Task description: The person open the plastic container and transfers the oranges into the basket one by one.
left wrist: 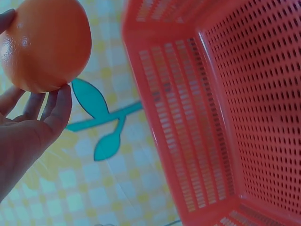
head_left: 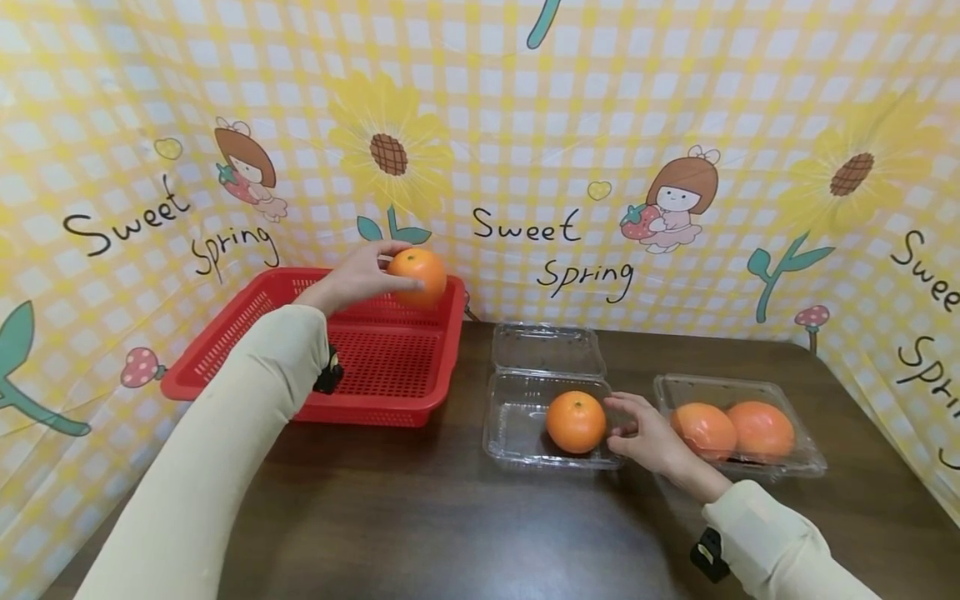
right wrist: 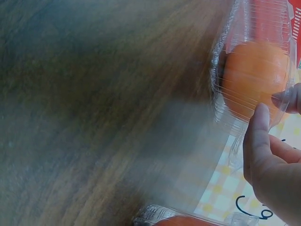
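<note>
My left hand (head_left: 362, 273) holds a whole orange (head_left: 417, 277) up over the far right part of a red plastic basket (head_left: 447, 367). In the left wrist view the fingertips (left wrist: 63, 94) curve under the orange, and the thumb is on its other side. My right hand (head_left: 647, 433) is at the right end of an open clear plastic box (head_left: 517, 417), fingers apart, fingertips right at its wall. Inside this box, on the right side, sits another orange (head_left: 576, 422). The right wrist view has the fingertips (right wrist: 261, 113) against the ribbed wall beside that orange.
A lidded clear box (head_left: 783, 392) with two oranges stands on the right, close to my right forearm. The open box's hinged lid (head_left: 547, 350) lies back toward the checked cloth (head_left: 525, 142) behind the dark wooden table (head_left: 465, 525).
</note>
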{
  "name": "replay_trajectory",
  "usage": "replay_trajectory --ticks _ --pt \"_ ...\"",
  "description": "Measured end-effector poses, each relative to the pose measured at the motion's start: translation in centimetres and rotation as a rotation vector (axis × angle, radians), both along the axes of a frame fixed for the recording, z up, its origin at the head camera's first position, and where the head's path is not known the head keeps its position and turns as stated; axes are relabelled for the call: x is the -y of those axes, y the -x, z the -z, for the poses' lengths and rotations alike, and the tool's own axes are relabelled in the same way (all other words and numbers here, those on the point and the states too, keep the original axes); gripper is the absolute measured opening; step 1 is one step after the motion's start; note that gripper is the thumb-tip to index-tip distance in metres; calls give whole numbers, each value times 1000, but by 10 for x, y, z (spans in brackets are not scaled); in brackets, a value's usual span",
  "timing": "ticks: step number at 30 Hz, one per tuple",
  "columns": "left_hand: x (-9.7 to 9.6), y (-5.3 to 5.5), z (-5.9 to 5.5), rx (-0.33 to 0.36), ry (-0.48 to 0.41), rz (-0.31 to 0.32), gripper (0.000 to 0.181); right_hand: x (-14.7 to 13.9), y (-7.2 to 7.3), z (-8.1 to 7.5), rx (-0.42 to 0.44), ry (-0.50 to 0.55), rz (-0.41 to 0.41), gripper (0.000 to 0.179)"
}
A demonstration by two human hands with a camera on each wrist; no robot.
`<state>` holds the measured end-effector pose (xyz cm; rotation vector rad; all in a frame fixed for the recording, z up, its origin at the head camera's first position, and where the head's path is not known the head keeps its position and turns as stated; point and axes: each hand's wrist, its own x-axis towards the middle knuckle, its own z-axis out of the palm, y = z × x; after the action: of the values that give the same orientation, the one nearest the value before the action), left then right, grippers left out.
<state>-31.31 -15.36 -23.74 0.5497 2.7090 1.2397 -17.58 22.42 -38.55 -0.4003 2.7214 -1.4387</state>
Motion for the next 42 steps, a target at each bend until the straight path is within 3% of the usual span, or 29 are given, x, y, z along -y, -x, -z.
replay_trajectory --ticks 7,16,21,25,29,33,39,42 --pt "13 11 5 9 51 -14 69 0 0 -1 -8 5 -10 51" --pt "30 15 16 -7 24 -55 54 0 2 0 -14 5 -3 52" --pt "31 16 19 -11 13 -46 52 1 0 -2 -14 2 2 52" --pt "35 16 22 24 10 -52 61 2 0 -2 -18 10 -9 52" --pt "38 17 27 34 76 -73 70 2 1 -2 -23 9 -8 53" --pt "40 19 33 52 128 -59 68 1 2 -2 -20 -2 -8 52" --pt "39 21 40 112 153 26 67 0 2 -2 -12 -7 -11 52" --pt "38 21 42 149 179 27 67 1 2 -2 -8 -3 -11 52"
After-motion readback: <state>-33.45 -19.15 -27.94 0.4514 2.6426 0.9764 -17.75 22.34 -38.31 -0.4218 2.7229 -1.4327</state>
